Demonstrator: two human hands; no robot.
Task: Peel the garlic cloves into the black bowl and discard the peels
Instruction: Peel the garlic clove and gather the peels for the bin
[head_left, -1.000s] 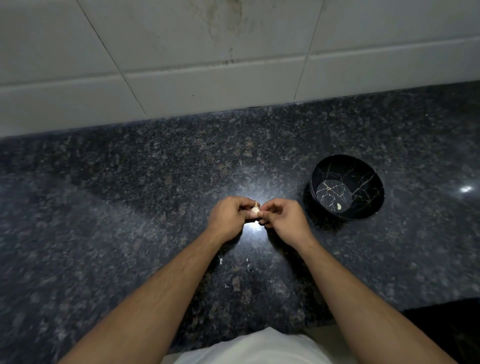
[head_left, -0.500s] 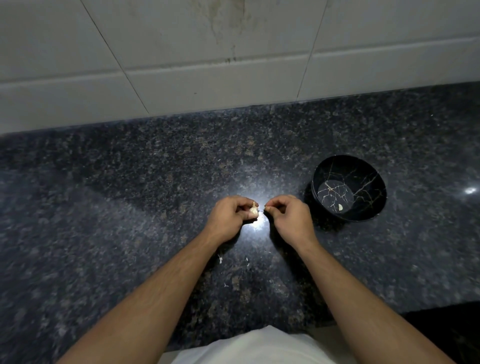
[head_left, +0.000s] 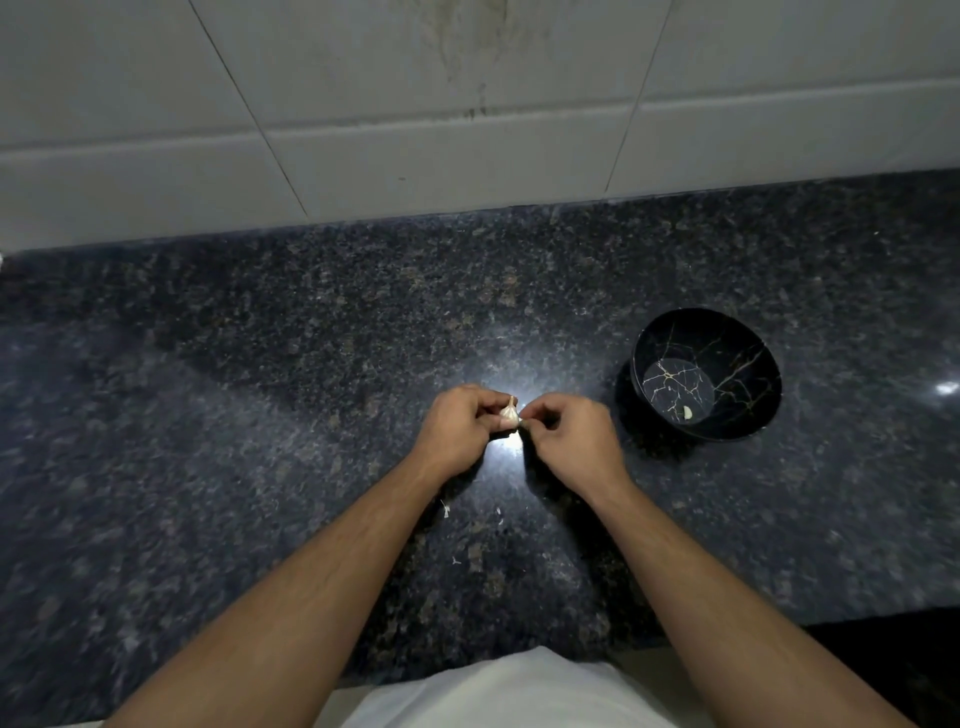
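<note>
My left hand (head_left: 460, 428) grips a small pale garlic piece (head_left: 509, 412) with papery skin, held just above the dark granite counter (head_left: 260, 389). My right hand (head_left: 569, 439) meets it from the right, fingertips pinched on the skin at the garlic's lower edge. The black bowl (head_left: 748, 410) with gold crack lines stands on the counter to the right of my hands. One peeled clove (head_left: 687, 412) lies on the bowl's bottom.
A few small white peel scraps (head_left: 445, 508) lie on the counter under my forearms. A white tiled wall (head_left: 467, 104) rises behind the counter. The counter's front edge runs by my white shirt (head_left: 509, 691).
My right fingers parted slightly from the garlic half a second ago and have closed back onto it. Both hands have stayed at the same spot.
</note>
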